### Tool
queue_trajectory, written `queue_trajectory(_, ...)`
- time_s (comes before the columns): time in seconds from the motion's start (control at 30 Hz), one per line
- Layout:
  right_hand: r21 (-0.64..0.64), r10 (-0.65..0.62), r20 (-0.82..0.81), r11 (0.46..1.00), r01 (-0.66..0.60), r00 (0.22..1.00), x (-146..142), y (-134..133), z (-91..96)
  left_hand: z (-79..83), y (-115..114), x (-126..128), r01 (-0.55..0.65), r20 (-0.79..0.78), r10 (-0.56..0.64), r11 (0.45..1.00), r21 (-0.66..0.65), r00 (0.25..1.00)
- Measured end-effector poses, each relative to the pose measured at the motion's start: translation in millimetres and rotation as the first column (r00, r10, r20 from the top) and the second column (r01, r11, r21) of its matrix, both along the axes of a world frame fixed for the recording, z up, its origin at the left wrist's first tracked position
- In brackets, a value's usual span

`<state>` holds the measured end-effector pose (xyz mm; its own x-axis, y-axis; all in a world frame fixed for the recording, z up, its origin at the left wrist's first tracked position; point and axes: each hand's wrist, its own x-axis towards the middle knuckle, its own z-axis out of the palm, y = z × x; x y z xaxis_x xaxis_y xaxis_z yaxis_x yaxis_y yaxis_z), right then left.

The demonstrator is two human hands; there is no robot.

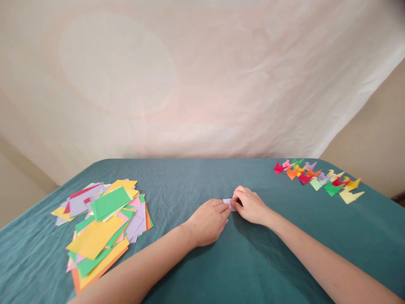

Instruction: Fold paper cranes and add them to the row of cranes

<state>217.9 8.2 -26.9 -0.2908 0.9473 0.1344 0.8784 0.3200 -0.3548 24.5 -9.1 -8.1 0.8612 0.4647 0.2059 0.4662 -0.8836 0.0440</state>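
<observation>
A small piece of lilac paper (227,202) lies on the green cloth between my two hands, partly covered by both. My left hand (210,220) rests palm down with its fingertips on the paper's left and near side, pressing it to the table. On the other side, my right hand (248,204) has thumb and fingers pinched together on the paper's right edge. Whether the paper is folded I cannot tell, since my fingers hide much of it.
A loose heap of coloured paper sheets (95,236) spreads over the left of the cloth-covered table (196,179). At the back right stand several folded paper birds (332,188) in many colours, set in rows. Behind the table hangs a pale cloth (202,84).
</observation>
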Motion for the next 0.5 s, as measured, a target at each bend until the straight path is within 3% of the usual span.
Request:
queue_trajectory(0.27, -0.008, -0.025, -0.014, 1.000, 0.025, 1.000, -0.8, -0.1, -1.0, 2.4, 0.5, 3.4, -0.034, -0.021, 0.034, 0.999, 0.021, 0.999)
queue_trajectory(0.5, 0.025, -0.072, -0.158, 0.997, 0.076, 0.985, 6.0, 3.5, -18.2, 1.6, -0.2, 3.2, -0.065, -0.037, 0.067, 0.996, 0.057, 0.997)
